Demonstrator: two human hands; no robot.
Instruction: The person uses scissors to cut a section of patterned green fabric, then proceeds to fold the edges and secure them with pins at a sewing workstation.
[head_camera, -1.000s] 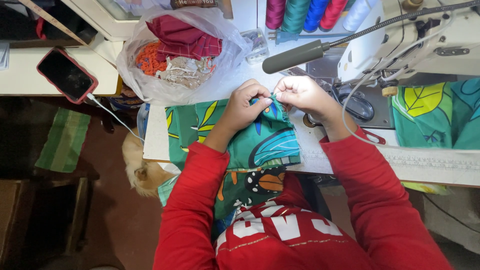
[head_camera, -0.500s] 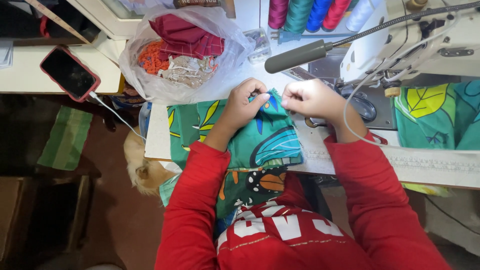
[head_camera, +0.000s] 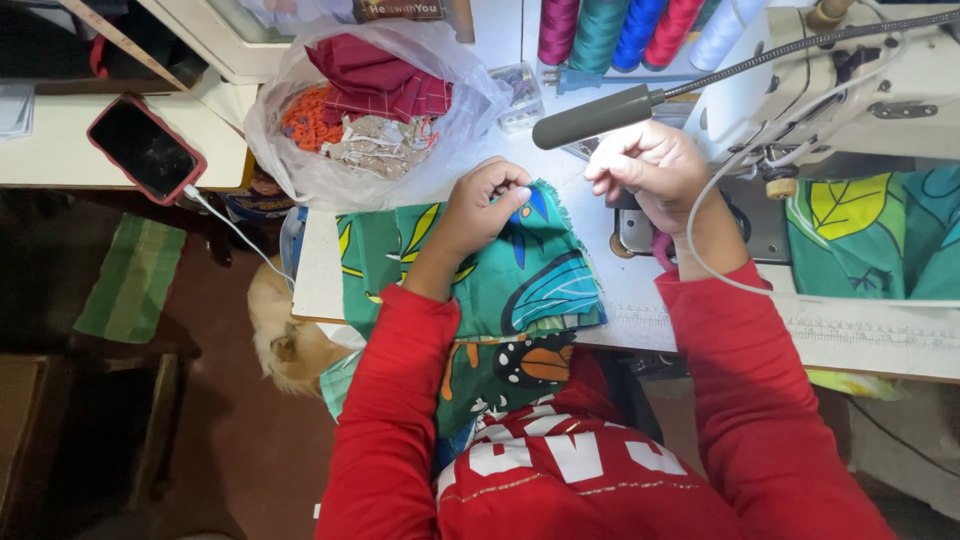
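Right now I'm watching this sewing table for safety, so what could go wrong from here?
The green printed fabric hangs off the table edge into the lap, so it may slide once the left hand lets go. The right hand is lifted close under the lamp and beside the sewing machine; it could bump either. The white cord loops across the right forearm and might snag.

Even, bright overhead light falls on the white worktop (head_camera: 640, 290) and the cream-coloured sewing machine (head_camera: 880, 90), whose top is nearly washed out. The brown floor (head_camera: 230, 440) at lower left lies in deep shadow. The clear plastic bag (head_camera: 440, 60) carries soft glare. Focus is sharp centrally; wide-angle bending curves the frame edges.
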